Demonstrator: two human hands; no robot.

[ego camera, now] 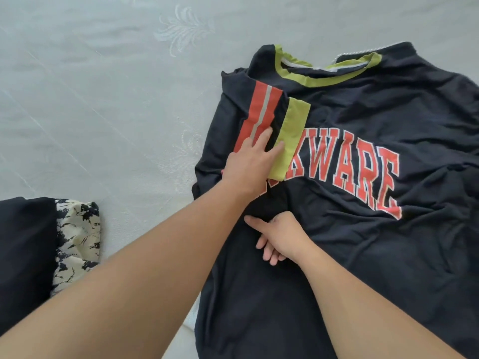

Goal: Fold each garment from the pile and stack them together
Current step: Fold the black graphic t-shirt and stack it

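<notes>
Flat on the folded-in sleeve (274, 125) of the navy T-shirt (363, 242) lies the left hand (250, 168), fingers straight and pressed down, nothing gripped. Just below it, the right hand (278, 235) is rested on the shirt body, fingers loosely extended. Well to the left of both, folded garments (51, 244) are stacked on the pale bed (103, 86).

Bare forearms, bare hands (no sleeves showing).
</notes>
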